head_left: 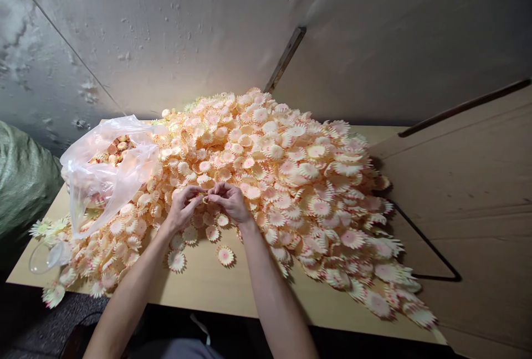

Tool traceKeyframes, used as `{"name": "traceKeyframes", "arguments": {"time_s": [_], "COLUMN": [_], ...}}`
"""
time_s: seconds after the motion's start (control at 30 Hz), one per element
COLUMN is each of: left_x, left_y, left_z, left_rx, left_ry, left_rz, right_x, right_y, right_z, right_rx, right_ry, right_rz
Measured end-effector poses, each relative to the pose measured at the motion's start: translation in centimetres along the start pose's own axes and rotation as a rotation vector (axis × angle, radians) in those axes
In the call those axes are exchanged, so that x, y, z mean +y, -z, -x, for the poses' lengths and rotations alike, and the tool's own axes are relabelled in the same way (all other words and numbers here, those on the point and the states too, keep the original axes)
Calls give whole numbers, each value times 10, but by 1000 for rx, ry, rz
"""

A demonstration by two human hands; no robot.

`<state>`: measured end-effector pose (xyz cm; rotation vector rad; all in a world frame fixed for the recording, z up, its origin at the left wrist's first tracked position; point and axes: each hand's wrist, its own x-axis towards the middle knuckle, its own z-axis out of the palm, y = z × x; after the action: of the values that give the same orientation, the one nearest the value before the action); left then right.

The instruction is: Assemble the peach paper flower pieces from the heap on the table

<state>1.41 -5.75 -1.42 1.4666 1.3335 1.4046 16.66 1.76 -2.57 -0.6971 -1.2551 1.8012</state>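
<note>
My left hand (pixel 187 204) and my right hand (pixel 228 199) meet over the front of a large heap of pale artificial flower heads (pixel 266 154). Thumb and fingers are pinched together on both hands. Between the fingertips is something small and pale, mostly hidden, whose kind I cannot make out. Just below the hands, a few loose flower heads lie on the table, one of them a single round bloom (pixel 225 256) with a pink centre and toothed edge. To the left, a translucent plastic bag (pixel 112 173) gapes open, with smaller cream and red pieces inside.
The heap covers much of the wooden table (pixel 199 292). A clear plastic cup (pixel 44 258) lies at the left edge. Cardboard (pixel 465 193) stands at the right, beside a bent black rod (pixel 432 248). A green sack (pixel 25 181) sits far left; a wall rises behind.
</note>
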Motion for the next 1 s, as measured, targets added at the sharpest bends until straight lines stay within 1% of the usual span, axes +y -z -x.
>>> {"name": "traceKeyframes", "arguments": {"time_s": [0.13,0.3,0.43,0.63,0.77,0.83,1.0], "left_x": [-3,-7,-5,-2,-5,-8,-17], "left_y": [-3,-3,-1,-1,-1,-1,-1], "left_z": [0,0,0,0,2,2,1], "left_rx": [20,63,47,40,-10,-21,24], "left_ry": [-48,-84,-120,-141,-116,-144,-270], "left_rz": [-46,-116,-144,-171,-235,-304,-394], "right_x": [0,-5,-4,2,4,4,5], "right_y": [-1,-3,-3,0,1,1,0], "right_z": [1,3,4,1,0,0,-2], "right_rx": [0,-34,-58,-16,9,34,144], "right_ry": [-3,35,41,29,75,109,187], "right_rz": [-14,97,126,125,209,281,398]}}
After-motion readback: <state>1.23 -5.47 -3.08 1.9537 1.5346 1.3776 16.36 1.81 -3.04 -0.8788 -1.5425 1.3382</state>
